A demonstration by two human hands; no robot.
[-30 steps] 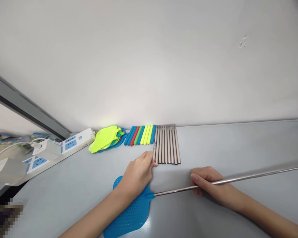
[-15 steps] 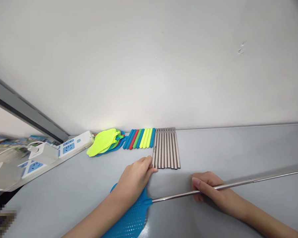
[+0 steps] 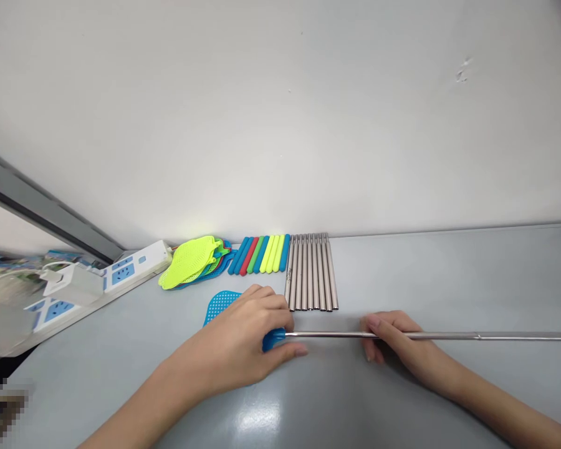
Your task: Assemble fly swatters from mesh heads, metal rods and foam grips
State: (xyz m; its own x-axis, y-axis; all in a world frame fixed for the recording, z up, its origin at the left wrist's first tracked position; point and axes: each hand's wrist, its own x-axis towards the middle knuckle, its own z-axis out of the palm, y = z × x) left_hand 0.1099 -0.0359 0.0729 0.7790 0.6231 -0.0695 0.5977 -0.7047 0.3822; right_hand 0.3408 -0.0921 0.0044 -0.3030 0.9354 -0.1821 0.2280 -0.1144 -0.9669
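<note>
A blue fly swatter head (image 3: 220,305) with small holes joins a long extended metal rod (image 3: 327,335). My left hand (image 3: 250,337) curls over the head from above and covers most of it. Its blue neck shows between my thumb and fingers, and my thumb points along the rod. On the right, my right hand (image 3: 388,333) is closed around the rod with thumb on top. The rod runs level past that wrist and out of the frame's right edge. Just beyond my left fingertips lies a row of short metal rods (image 3: 312,274).
Several coloured handle grips (image 3: 264,254) lie beside the metal rods. Left of them is a pile of fly swatter heads (image 3: 189,262), yellow on top. White power strips (image 3: 135,268) with plugs run along the left. A wall (image 3: 280,125) rises behind the grey table (image 3: 449,268).
My left hand has left the ends of the short rods and moved onto the swatter's neck. The swatter has shifted up, and its rod has turned from slanted to level.
</note>
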